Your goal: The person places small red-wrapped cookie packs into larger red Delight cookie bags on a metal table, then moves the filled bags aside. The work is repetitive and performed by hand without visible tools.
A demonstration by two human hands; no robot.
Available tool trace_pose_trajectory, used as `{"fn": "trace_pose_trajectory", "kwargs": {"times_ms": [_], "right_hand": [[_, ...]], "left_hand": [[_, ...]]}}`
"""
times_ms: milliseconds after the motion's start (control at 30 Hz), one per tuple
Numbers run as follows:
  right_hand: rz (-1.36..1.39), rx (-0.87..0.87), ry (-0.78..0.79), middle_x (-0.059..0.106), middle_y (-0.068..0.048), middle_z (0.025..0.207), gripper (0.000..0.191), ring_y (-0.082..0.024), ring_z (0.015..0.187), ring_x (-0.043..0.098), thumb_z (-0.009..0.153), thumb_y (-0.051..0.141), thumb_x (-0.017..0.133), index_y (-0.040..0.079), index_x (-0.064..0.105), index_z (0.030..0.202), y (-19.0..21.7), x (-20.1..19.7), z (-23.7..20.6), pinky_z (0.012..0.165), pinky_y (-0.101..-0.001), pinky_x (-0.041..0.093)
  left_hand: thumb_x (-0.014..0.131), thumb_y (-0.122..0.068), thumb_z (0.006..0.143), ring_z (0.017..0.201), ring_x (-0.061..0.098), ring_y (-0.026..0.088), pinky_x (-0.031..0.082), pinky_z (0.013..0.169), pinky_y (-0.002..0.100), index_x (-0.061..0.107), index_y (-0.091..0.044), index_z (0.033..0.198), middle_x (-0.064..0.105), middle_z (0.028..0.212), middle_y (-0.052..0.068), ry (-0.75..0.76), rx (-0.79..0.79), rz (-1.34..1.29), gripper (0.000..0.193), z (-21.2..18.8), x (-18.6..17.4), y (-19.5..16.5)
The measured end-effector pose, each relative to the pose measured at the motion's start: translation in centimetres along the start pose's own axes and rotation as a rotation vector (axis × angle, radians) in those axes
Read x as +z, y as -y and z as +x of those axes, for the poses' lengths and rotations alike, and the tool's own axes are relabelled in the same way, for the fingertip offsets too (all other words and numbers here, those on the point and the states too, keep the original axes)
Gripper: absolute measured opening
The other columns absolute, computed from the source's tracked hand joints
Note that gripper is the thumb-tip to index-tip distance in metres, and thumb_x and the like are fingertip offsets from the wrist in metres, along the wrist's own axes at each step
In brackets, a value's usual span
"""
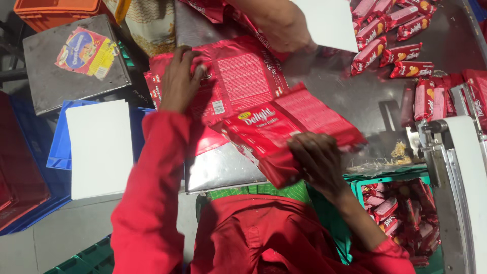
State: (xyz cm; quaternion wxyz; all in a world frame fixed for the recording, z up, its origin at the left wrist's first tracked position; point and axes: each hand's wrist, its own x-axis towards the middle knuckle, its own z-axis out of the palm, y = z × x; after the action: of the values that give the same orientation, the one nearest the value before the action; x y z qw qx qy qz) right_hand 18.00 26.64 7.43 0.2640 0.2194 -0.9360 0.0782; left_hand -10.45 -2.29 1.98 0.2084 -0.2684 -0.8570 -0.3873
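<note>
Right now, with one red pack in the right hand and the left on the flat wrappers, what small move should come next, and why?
Probably draw the red pack a little nearer. The right hand grips only its near end, and the far end juts over the steel table, while the left hand presses the flat wrappers. That is a judgement.

Light is even and fairly bright; the steel table point(355, 96) shows dull glare, with motion blur beside it and soft shadows.

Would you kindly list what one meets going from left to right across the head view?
Blue crate → white sheet → left hand → right hand → green crate of red packets → white machine guard.
</note>
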Motion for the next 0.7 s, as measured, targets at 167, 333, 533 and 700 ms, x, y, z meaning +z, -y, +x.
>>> {"fn": "trace_pose_trajectory", "kwargs": {"times_ms": [167, 333, 533, 700], "right_hand": [[0.176, 0.153, -0.012, 0.065, -0.012, 0.13, 0.07, -0.035, 0.118, 0.062, 0.082, 0.054, 0.065, 0.005, 0.06, 0.132, -0.3, -6.5, -0.6, 0.102, -0.0471, 0.044], [0.549, 0.779, -0.128, 0.065, -0.012, 0.132, 0.074, -0.023, 0.121, 0.064, 0.07, 0.016, 0.083, 0.001, 0.055, 0.136, -2.0, -10.0, -5.3, 0.109, -0.0391, 0.048], [0.493, 0.996, -0.379, 0.069, -0.014, 0.117, 0.055, -0.023, 0.099, 0.069, 0.084, 0.001, 0.078, -0.003, 0.057, 0.135, -5.4, -13.9, -8.8, 0.091, -0.0442, 0.058], [0.437, 0.906, -0.465, 0.07, -0.013, 0.112, 0.048, -0.024, 0.096, 0.07, 0.084, 0.004, 0.076, -0.001, 0.06, 0.13, -12.5, -16.9, -3.8, 0.087, -0.0441, 0.058]], "left_hand": [[0.08, -0.044, 0.084, 0.121, 0.049, 0.043, 0.029, 0.104, 0.063, 0.066, -0.009, 0.113, 0.058, 0.121, 0.018, 0.111, -0.177, 0.321, 0.048, 2.6, 7.0, 5.4], [0.082, -0.045, 0.08, 0.119, 0.05, 0.04, 0.031, 0.105, 0.061, 0.062, -0.007, 0.116, 0.06, 0.119, 0.014, 0.167, -0.176, 0.237, 0.057, 0.4, 9.6, 2.2], [0.074, -0.037, 0.085, 0.114, 0.049, 0.037, 0.031, 0.103, 0.057, 0.063, -0.007, 0.122, 0.058, 0.121, 0.015, 0.062, 0.108, 0.109, 0.048, -4.2, 10.0, -2.4], [0.065, -0.016, 0.093, 0.107, 0.055, 0.032, 0.041, 0.091, 0.049, 0.066, -0.011, 0.112, 0.063, 0.116, 0.008, 0.281, 0.332, 0.027, 0.02, -4.6, 9.8, -2.7]]}}
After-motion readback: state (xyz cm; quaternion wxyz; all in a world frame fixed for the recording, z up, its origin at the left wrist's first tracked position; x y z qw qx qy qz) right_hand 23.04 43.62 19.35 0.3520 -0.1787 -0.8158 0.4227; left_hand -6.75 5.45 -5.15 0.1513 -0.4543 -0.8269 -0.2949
